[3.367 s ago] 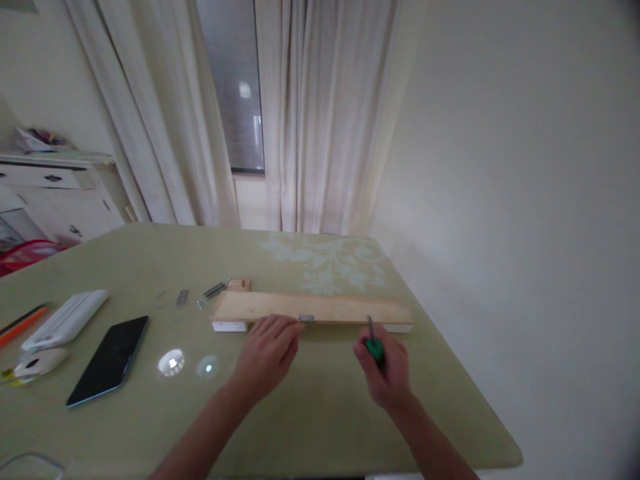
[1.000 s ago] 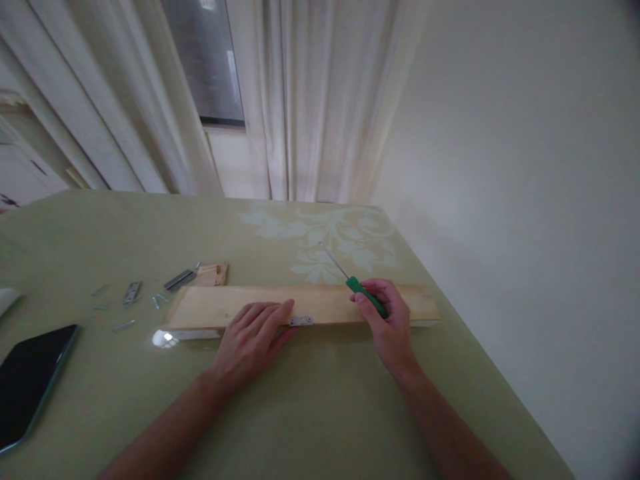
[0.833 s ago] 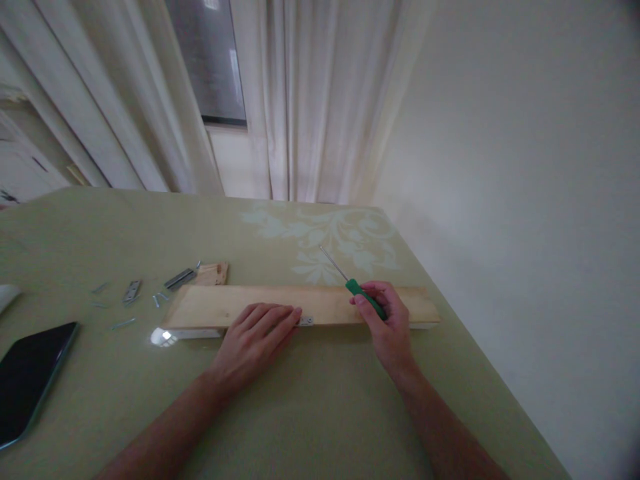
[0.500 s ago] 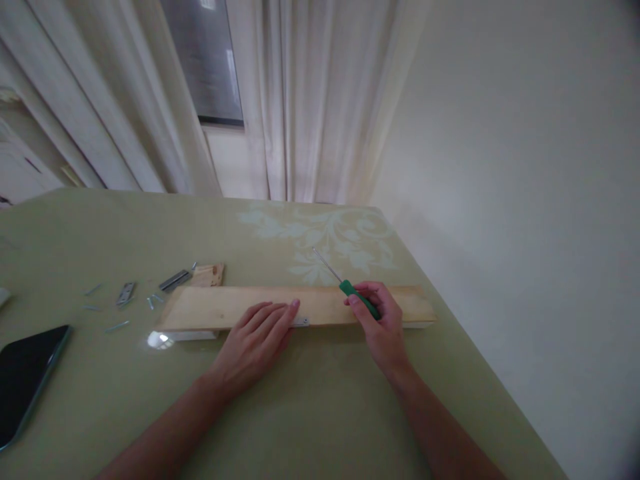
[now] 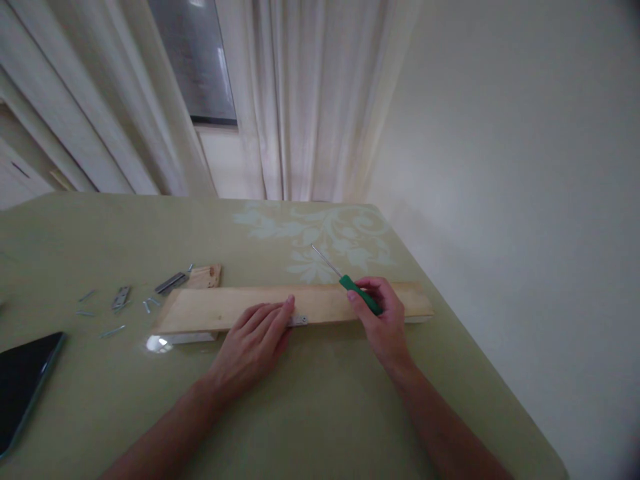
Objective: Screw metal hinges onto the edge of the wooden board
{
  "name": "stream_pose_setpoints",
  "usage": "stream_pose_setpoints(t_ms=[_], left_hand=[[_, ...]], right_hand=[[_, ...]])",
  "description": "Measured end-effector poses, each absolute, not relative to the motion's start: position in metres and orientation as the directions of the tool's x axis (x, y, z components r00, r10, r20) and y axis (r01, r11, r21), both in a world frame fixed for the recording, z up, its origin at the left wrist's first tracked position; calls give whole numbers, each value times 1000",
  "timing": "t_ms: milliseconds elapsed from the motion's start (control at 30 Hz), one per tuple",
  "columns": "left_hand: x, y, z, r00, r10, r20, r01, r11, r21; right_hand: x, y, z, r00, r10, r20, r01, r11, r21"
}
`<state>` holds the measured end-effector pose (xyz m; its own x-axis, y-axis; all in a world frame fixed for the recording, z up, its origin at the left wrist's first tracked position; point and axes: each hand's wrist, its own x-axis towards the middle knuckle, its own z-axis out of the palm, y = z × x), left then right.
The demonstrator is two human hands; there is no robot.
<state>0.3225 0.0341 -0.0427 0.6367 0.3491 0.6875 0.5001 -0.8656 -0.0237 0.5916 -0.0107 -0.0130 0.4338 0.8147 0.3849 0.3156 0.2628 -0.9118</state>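
A long pale wooden board (image 5: 280, 297) lies crosswise on the table, raised on pieces of wood beneath it. My left hand (image 5: 255, 340) grips its near edge, fingers together over the top and thumb pressing down. Just beside that thumb, a small metal hinge plate (image 5: 299, 321) with a hole shows at the near edge; its left part is hidden under the hand. In my right hand (image 5: 384, 320) is a screwdriver (image 5: 361, 295) with a green handle, held above the board's right half. Its thin shaft points up and left, with the tip touching nothing.
Left of the board lie a metal hinge (image 5: 121, 297), another hinge (image 5: 171, 283) and several loose screws (image 5: 113, 331). A small wood block (image 5: 205, 276) sits behind the board. A dark phone or tablet (image 5: 27, 380) lies at the left. A wall (image 5: 525, 200) borders the table's right side.
The view has shifted slightly, so the objects on the table sit a little further left. Both hands keep nearly the same place and hold.
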Motion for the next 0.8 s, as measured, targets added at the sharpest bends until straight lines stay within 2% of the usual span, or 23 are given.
stream_pose_setpoints(t_ms=[133, 367, 633, 800], left_hand=[[326, 33, -43, 570, 349, 744, 523, -852, -1], [318, 33, -38, 603, 353, 716, 531, -847, -29], [316, 34, -36, 620, 357, 699, 498, -867, 1], [317, 34, -36, 615, 366, 698, 504, -864, 9]], right_hand=[[595, -11, -9, 476, 770, 424, 310, 305, -901], [601, -9, -12, 637, 601, 483, 232, 448, -864], [596, -17, -7, 630, 572, 525, 259, 482, -837], [593, -20, -3, 588, 612, 528, 307, 436, -846]])
